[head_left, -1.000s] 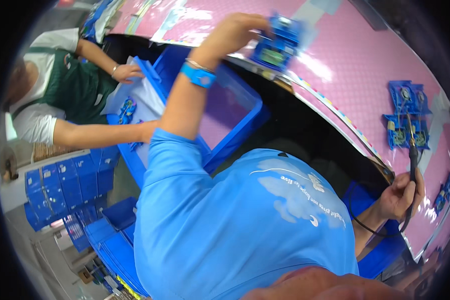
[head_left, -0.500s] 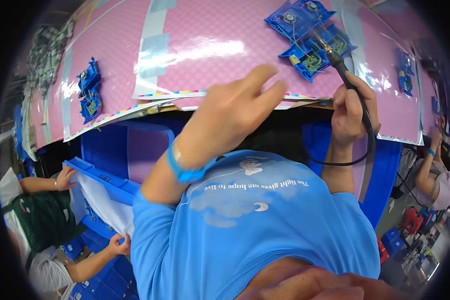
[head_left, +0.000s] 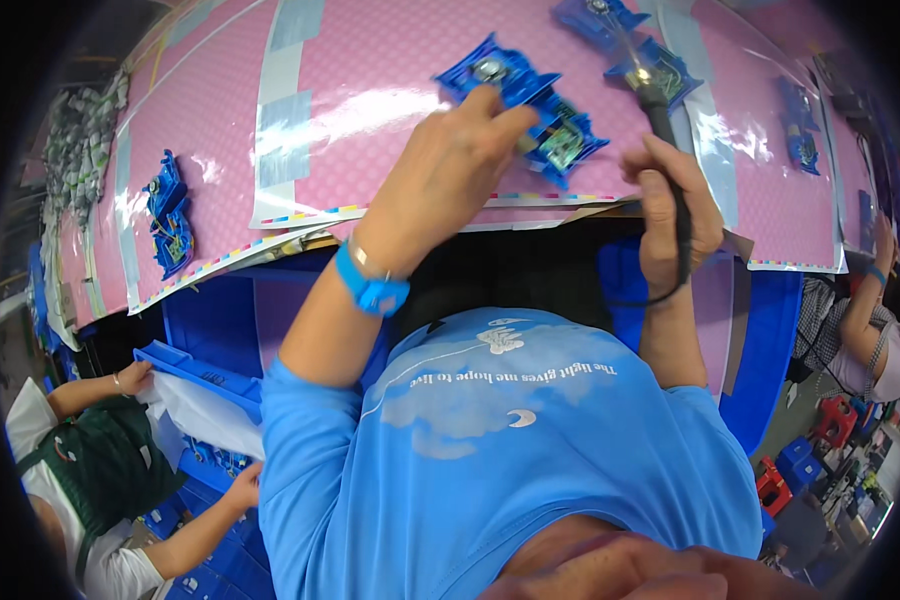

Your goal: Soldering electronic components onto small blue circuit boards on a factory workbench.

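Note:
My left hand point(head_left: 440, 170) bends over a blue plastic housing point(head_left: 580, 145) and pinches it near its round silver part. Wires and a green circuit board show in the housing's open half, which lies over the pink table covering point(head_left: 370, 70). In my right hand point(head_left: 670, 215) is a soldering iron point(head_left: 656, 115), its handle upright between thumb and fingers and its cable trailing below. The iron's metal tip lies in front of a second blue housing point(head_left: 675, 78) farther back; whether they touch I cannot tell.
More blue housings lie at the table's left point(head_left: 170, 215) and right point(head_left: 802, 130). At lower left a co-worker's hands hold a blue bin point(head_left: 195, 375) with a white sheet. Another person's arm point(head_left: 863, 305) shows at far right. Blue panels point(head_left: 210, 310) stand below the table edge.
My left hand has closed on one housing, which now lies farther left, apart from the other. My right hand has shifted slightly left with the soldering iron. The co-worker's bin has moved a little.

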`<action>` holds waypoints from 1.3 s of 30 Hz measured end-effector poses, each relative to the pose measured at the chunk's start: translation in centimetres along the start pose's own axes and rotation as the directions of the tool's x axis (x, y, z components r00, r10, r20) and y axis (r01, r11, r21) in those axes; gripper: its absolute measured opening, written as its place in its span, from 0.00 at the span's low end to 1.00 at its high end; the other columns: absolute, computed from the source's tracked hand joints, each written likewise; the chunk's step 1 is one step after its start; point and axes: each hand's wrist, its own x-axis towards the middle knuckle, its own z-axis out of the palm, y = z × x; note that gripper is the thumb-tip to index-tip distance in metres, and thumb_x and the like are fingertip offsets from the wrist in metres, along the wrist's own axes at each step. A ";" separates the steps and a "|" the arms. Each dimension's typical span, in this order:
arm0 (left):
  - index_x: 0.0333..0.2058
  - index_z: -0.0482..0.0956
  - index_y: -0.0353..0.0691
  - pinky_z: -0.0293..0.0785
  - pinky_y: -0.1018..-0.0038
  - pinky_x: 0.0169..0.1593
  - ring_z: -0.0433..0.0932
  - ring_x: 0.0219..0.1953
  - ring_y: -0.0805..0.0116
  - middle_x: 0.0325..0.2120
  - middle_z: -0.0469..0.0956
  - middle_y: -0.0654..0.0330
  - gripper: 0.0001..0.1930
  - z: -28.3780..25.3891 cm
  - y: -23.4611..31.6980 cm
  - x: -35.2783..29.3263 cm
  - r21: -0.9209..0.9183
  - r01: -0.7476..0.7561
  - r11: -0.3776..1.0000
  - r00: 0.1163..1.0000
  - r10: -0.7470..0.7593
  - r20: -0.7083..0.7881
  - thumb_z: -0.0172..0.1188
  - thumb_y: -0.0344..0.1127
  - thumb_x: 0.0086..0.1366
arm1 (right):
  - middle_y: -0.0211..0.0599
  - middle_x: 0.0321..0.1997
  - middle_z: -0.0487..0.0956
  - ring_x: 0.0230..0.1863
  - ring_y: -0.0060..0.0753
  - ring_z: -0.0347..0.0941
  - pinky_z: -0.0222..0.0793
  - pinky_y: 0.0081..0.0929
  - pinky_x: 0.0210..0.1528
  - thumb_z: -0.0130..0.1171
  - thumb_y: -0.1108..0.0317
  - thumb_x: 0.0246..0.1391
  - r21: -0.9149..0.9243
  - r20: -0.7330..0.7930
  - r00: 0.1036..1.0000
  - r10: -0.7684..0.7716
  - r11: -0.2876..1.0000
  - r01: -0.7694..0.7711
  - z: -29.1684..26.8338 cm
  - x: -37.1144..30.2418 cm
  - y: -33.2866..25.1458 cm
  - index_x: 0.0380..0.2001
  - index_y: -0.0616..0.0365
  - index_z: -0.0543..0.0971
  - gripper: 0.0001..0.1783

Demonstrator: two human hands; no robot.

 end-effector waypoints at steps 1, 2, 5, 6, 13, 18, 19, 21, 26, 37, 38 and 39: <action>0.47 0.80 0.39 0.78 0.58 0.34 0.80 0.32 0.46 0.35 0.78 0.51 0.17 -0.7 0.8 -1.6 0.012 0.060 0.998 0.998 -0.060 -0.032 0.61 0.22 0.57 | 0.51 0.48 0.83 0.49 0.39 0.79 0.73 0.33 0.55 0.59 0.76 0.60 -0.036 0.086 0.994 -0.073 0.996 0.076 0.6 0.2 0.0 0.53 0.69 0.79 0.18; 0.48 0.79 0.39 0.78 0.59 0.32 0.79 0.31 0.45 0.36 0.79 0.51 0.19 -1.1 1.4 -2.9 0.018 0.118 0.993 0.991 -0.117 -0.065 0.62 0.20 0.56 | 0.54 0.54 0.82 0.55 0.43 0.78 0.71 0.36 0.60 0.62 0.75 0.59 -0.070 0.172 0.975 -0.141 0.986 0.154 1.2 0.4 0.0 0.55 0.68 0.78 0.20; 0.50 0.80 0.39 0.75 0.66 0.27 0.79 0.24 0.58 0.39 0.82 0.54 0.23 -2.3 2.7 -5.5 -0.068 0.233 0.970 0.952 -0.242 -0.186 0.65 0.18 0.53 | 0.59 0.63 0.75 0.65 0.51 0.73 0.65 0.40 0.67 0.74 0.63 0.52 0.000 0.333 0.927 -0.176 0.982 0.186 3.4 0.1 -0.2 0.59 0.65 0.75 0.34; 0.50 0.80 0.39 0.75 0.66 0.27 0.79 0.24 0.58 0.39 0.82 0.54 0.23 -2.9 3.0 -6.1 -0.062 0.242 0.968 0.951 -0.249 -0.182 0.65 0.18 0.53 | 0.59 0.64 0.75 0.65 0.53 0.73 0.66 0.40 0.66 0.75 0.60 0.50 0.026 0.367 0.912 -0.181 0.982 0.185 4.1 -0.1 -0.4 0.60 0.64 0.75 0.36; 0.51 0.80 0.26 0.70 0.82 0.38 0.72 0.33 0.80 0.39 0.79 0.63 0.21 -4.2 1.1 -8.1 -0.950 0.244 0.198 0.647 -0.763 0.007 0.69 0.23 0.58 | 0.60 0.65 0.73 0.64 0.54 0.73 0.69 0.40 0.64 0.79 0.59 0.45 0.023 0.436 0.880 -0.188 0.980 0.198 5.9 -0.7 -1.2 0.61 0.62 0.74 0.41; 0.55 0.80 0.31 0.74 0.81 0.40 0.75 0.34 0.78 0.38 0.78 0.64 0.21 -3.3 -0.7 -7.8 -0.985 0.144 0.095 0.715 -0.699 0.037 0.67 0.24 0.62 | 0.60 0.57 0.79 0.56 0.51 0.78 0.73 0.37 0.59 0.71 0.69 0.53 -0.014 0.332 0.908 -0.256 0.961 0.276 5.5 -0.4 -1.3 0.58 0.66 0.75 0.30; 0.56 0.81 0.34 0.74 0.82 0.38 0.75 0.34 0.78 0.39 0.78 0.64 0.21 -2.9 -0.9 -7.8 -0.937 0.195 0.289 0.725 -0.686 -0.061 0.66 0.24 0.63 | 0.59 0.51 0.81 0.51 0.48 0.80 0.75 0.36 0.54 0.66 0.72 0.55 0.011 0.301 0.922 -0.244 0.968 0.252 4.8 -0.8 -1.3 0.57 0.68 0.76 0.26; 0.55 0.82 0.37 0.74 0.83 0.34 0.76 0.33 0.78 0.37 0.79 0.64 0.20 -2.8 -0.5 -7.4 -0.811 0.270 0.519 0.722 -0.667 -0.186 0.65 0.23 0.64 | 0.51 0.35 0.82 0.35 0.36 0.79 0.75 0.30 0.41 0.54 0.74 0.59 0.037 0.209 0.948 -0.242 0.970 0.240 4.4 -1.0 -1.9 0.52 0.71 0.78 0.18; 0.51 0.84 0.42 0.73 0.84 0.26 0.79 0.31 0.80 0.32 0.80 0.64 0.18 -2.1 -0.4 -6.8 -0.394 0.321 0.861 0.771 -0.479 -0.419 0.63 0.21 0.63 | 0.43 0.30 0.80 0.28 0.26 0.74 0.70 0.23 0.33 0.56 0.74 0.59 0.180 0.160 0.986 -0.039 0.984 0.010 4.0 -2.1 -2.9 0.51 0.72 0.78 0.18; 0.48 0.82 0.37 0.76 0.80 0.28 0.82 0.28 0.75 0.29 0.82 0.61 0.18 -1.6 -0.8 -6.5 -0.241 0.333 0.912 0.780 -0.410 -0.473 0.63 0.18 0.58 | 0.47 0.35 0.82 0.26 0.24 0.75 0.70 0.21 0.28 0.59 0.69 0.58 0.135 0.228 0.973 -0.025 0.991 -0.006 3.5 -2.0 -2.8 0.46 0.72 0.80 0.17; 0.48 0.82 0.37 0.76 0.80 0.28 0.82 0.28 0.75 0.29 0.82 0.61 0.18 -1.5 -0.8 -6.5 -0.242 0.334 0.911 0.780 -0.411 -0.472 0.63 0.18 0.58 | 0.47 0.35 0.82 0.26 0.24 0.75 0.70 0.21 0.28 0.59 0.69 0.58 0.135 0.229 0.973 -0.024 0.991 -0.007 3.5 -1.9 -2.7 0.46 0.72 0.80 0.17; 0.48 0.82 0.37 0.76 0.79 0.28 0.82 0.28 0.75 0.29 0.82 0.61 0.19 -1.5 -0.8 -6.4 -0.249 0.337 0.908 0.779 -0.417 -0.468 0.63 0.18 0.57 | 0.47 0.34 0.82 0.25 0.24 0.75 0.70 0.20 0.28 0.59 0.69 0.58 0.127 0.236 0.971 -0.031 0.992 0.000 3.6 -1.8 -2.7 0.46 0.72 0.80 0.17</action>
